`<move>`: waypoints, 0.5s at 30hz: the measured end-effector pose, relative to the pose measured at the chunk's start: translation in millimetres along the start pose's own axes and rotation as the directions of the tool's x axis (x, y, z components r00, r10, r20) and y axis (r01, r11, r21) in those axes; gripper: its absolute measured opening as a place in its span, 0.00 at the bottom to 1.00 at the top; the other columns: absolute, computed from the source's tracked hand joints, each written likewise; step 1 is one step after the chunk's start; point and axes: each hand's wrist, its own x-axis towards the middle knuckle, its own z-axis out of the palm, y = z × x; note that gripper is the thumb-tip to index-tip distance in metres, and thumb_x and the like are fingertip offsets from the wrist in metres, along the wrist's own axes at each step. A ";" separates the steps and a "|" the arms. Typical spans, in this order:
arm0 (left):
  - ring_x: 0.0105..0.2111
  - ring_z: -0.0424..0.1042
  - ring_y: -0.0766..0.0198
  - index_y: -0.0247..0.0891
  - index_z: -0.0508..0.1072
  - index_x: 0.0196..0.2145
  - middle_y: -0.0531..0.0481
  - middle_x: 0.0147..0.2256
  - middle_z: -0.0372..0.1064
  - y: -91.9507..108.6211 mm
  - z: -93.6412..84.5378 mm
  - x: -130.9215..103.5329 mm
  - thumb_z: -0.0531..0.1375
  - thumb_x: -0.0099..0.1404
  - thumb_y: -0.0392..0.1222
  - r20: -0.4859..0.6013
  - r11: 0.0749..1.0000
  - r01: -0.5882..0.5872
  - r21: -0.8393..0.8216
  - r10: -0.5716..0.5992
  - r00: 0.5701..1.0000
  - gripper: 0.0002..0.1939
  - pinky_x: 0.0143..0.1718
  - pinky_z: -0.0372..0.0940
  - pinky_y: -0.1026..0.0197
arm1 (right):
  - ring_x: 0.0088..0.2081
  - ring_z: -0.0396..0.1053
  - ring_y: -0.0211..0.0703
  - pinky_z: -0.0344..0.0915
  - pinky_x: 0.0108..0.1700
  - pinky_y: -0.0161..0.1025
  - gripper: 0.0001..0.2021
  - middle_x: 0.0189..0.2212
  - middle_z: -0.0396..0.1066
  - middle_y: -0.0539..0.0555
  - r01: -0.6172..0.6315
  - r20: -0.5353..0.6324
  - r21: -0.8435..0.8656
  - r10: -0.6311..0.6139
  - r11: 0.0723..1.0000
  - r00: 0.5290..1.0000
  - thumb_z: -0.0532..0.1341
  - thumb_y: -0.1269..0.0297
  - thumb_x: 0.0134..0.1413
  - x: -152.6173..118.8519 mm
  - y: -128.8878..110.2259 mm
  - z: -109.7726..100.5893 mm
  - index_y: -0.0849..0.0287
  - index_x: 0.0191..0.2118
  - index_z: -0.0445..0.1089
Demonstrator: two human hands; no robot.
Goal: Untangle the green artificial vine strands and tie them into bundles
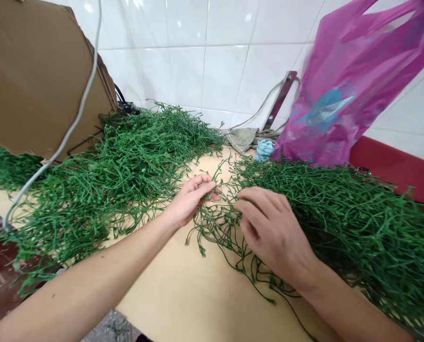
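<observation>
Thin green plastic stems with small branched tips lie in two large heaps, a left heap and a right heap. Between them, my left hand pinches green stems between thumb and fingers near the middle of the table. Just to its right, my right hand hovers over loose, tangled stems with its fingers curled downward. Its fingertips are partly hidden, and whether they grip a stem is unclear.
A cardboard box stands at the back left, with a white cable hanging before it. A pink plastic bag is at the back right, beside a metal bracket, a blue-white bundle and a red surface. White tiles form the wall.
</observation>
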 end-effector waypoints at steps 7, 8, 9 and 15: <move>0.26 0.71 0.72 0.35 0.70 0.31 0.56 0.27 0.73 0.5 -0.2 1.9 0.72 0.52 0.46 -0.007 1.000 0.010 -0.025 -0.010 1.000 0.17 0.33 0.63 0.68 | 0.40 0.72 0.49 0.64 0.44 0.46 0.10 0.38 0.75 0.58 0.016 0.105 0.093 -0.026 0.995 0.994 0.54 0.79 0.61 -5.0 -10.1 12.2 0.62 0.38 0.71; 0.26 0.71 0.72 0.35 0.70 0.31 0.56 0.27 0.73 0.2 -0.5 2.2 0.73 0.52 0.46 -0.006 1.000 0.011 -0.026 -0.011 1.000 0.18 0.33 0.63 0.68 | 0.41 0.72 0.50 0.64 0.44 0.46 0.10 0.38 0.75 0.58 0.004 0.103 0.105 -0.015 0.995 0.995 0.55 0.79 0.61 -4.9 -9.1 11.7 0.62 0.39 0.71; 0.26 0.71 0.72 0.35 0.70 0.31 0.56 0.27 0.73 -0.2 -0.7 2.5 0.73 0.52 0.46 -0.005 1.000 0.013 -0.027 -0.013 1.000 0.18 0.33 0.63 0.68 | 0.42 0.72 0.49 0.64 0.45 0.46 0.10 0.39 0.75 0.58 -0.015 0.089 0.118 0.005 0.993 0.996 0.55 0.79 0.61 -4.3 -8.3 9.7 0.62 0.40 0.72; 0.27 0.72 0.71 0.36 0.70 0.32 0.57 0.27 0.72 -2.9 -1.6 3.5 0.73 0.52 0.46 0.011 0.999 0.005 -0.034 -0.005 1.000 0.18 0.35 0.63 0.66 | 0.33 0.70 0.40 0.67 0.36 0.37 0.06 0.31 0.72 0.49 -0.509 0.128 0.642 0.575 0.573 0.808 0.65 0.66 0.58 14.0 -9.5 -25.8 0.53 0.42 0.73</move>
